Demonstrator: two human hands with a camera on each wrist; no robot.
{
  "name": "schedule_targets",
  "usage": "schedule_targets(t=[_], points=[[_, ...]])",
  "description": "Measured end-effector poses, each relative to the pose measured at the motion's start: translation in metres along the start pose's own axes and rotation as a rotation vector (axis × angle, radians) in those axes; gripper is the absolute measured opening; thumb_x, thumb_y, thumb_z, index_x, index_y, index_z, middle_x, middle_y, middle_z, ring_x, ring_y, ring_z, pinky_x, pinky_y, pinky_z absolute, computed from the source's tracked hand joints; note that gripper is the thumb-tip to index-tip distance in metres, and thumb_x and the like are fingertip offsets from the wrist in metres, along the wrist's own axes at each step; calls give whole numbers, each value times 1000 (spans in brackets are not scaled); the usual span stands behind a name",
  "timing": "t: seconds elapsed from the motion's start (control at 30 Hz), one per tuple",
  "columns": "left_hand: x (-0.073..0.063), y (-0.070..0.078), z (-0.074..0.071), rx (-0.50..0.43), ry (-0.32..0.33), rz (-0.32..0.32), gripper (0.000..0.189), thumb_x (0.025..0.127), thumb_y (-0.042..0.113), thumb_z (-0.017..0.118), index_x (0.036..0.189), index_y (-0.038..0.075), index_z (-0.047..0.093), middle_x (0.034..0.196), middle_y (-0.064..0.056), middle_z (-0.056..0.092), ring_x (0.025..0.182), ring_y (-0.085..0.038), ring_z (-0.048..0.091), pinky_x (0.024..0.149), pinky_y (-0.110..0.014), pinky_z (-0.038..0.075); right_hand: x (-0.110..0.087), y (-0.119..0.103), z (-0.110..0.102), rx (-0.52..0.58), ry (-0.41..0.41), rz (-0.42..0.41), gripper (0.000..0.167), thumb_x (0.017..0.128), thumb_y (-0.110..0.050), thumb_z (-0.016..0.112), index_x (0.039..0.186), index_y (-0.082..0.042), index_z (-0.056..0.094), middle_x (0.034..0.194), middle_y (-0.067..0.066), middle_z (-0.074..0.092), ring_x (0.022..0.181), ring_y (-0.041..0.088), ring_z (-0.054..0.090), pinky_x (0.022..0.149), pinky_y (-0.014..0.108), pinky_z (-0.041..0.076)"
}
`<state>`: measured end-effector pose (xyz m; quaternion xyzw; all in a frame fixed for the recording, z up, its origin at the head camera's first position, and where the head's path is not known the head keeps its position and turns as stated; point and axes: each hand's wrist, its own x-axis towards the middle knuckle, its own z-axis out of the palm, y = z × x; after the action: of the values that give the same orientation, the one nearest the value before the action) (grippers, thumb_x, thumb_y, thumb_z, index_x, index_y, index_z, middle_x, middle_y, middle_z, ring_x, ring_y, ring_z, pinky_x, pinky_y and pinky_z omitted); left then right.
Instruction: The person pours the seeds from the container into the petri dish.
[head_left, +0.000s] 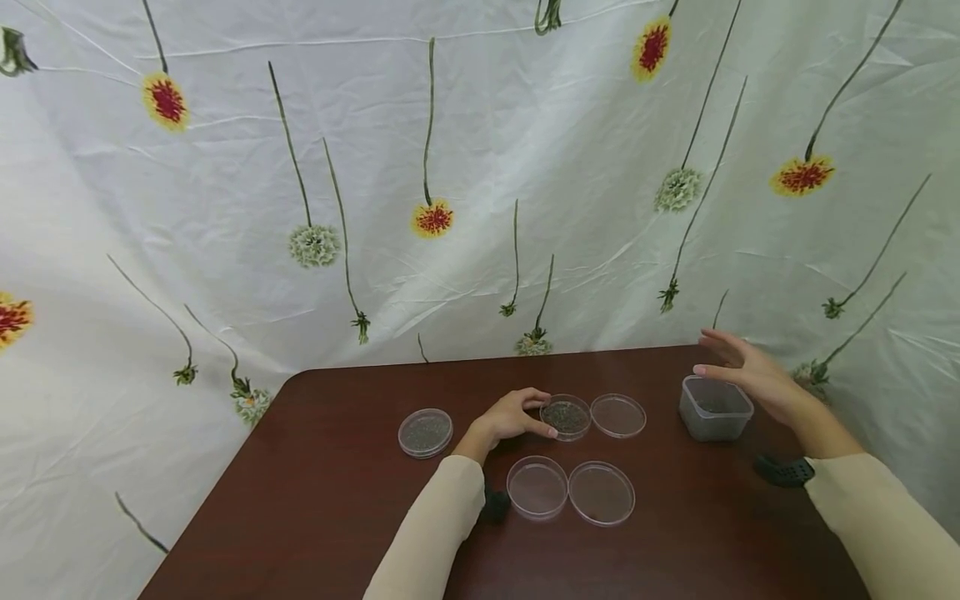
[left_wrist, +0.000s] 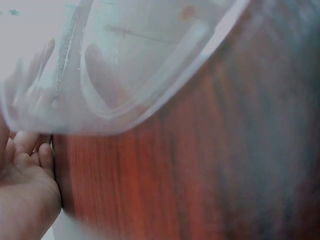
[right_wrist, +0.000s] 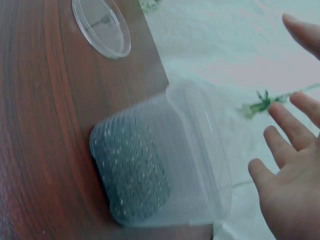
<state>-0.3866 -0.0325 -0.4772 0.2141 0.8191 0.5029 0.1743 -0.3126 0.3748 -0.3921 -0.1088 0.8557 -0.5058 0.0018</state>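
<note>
My left hand (head_left: 513, 415) holds a clear petri dish (head_left: 566, 417) by its side, the thumb at the near rim and the fingers at the far rim. Small dark grains cover the bottom of that dish. Over the clear square plastic tub (head_left: 716, 427) hovers my right hand (head_left: 757, 379), fingers spread and holding nothing. In the right wrist view the tub (right_wrist: 145, 165) has a layer of dark grains at its base, and the right hand (right_wrist: 295, 185) is apart from it. The left wrist view shows the left hand (left_wrist: 30, 185) partly behind a blurred clear dish (left_wrist: 150, 107).
A clear dish part (head_left: 618, 415) lies right beside the held dish. Two more clear dish parts (head_left: 537, 487) (head_left: 602, 493) lie nearer, close to the left wrist. At left sits a covered dish of grains (head_left: 425, 433). A flowered cloth (head_left: 480, 150) hangs behind the brown table (head_left: 337, 500).
</note>
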Motion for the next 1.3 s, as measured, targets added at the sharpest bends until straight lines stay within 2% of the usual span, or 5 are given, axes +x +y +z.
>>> schedule_targets(t=[0.33, 0.47, 0.87, 1.1, 1.3], points=[[0, -1, 0, -7, 11, -9, 64, 85, 14, 88, 143, 13, 61, 145, -6, 59, 142, -30, 45, 115, -53, 34, 12, -23, 21, 9, -46, -112, 84, 102, -17, 68, 165, -1, 15, 165, 29, 22, 149, 51, 19, 112, 67, 27], [-1, -1, 0, -7, 17, -7, 63, 85, 13, 88, 143, 13, 61, 145, -6, 60, 142, -30, 45, 116, -53, 33, 17, -24, 27, 20, -61, -115, 85, 102, -18, 69, 165, -2, 15, 165, 28, 22, 150, 50, 18, 110, 69, 29], [0, 1, 0, 16, 18, -12, 65, 85, 16, 89, 144, 16, 61, 147, -4, 58, 143, -30, 43, 115, -52, 35, 27, -21, 42, 51, -89, -108, 87, 99, -14, 72, 164, 1, 15, 164, 30, 22, 151, 52, 15, 116, 68, 19], [-1, 3, -1, 12, 20, -4, 64, 85, 15, 88, 143, 14, 61, 146, -6, 59, 143, -31, 43, 115, -54, 34, 31, -21, 59, 40, -136, -99, 87, 99, -18, 72, 164, -1, 17, 165, 29, 22, 152, 50, 13, 113, 71, 20], [-3, 3, 0, 11, 12, -18, 65, 85, 15, 88, 144, 15, 61, 147, -5, 58, 144, -30, 42, 116, -52, 34, 36, -16, 75, 15, -172, -127, 89, 98, -19, 74, 163, 3, 18, 164, 31, 22, 151, 50, 15, 114, 70, 22]])
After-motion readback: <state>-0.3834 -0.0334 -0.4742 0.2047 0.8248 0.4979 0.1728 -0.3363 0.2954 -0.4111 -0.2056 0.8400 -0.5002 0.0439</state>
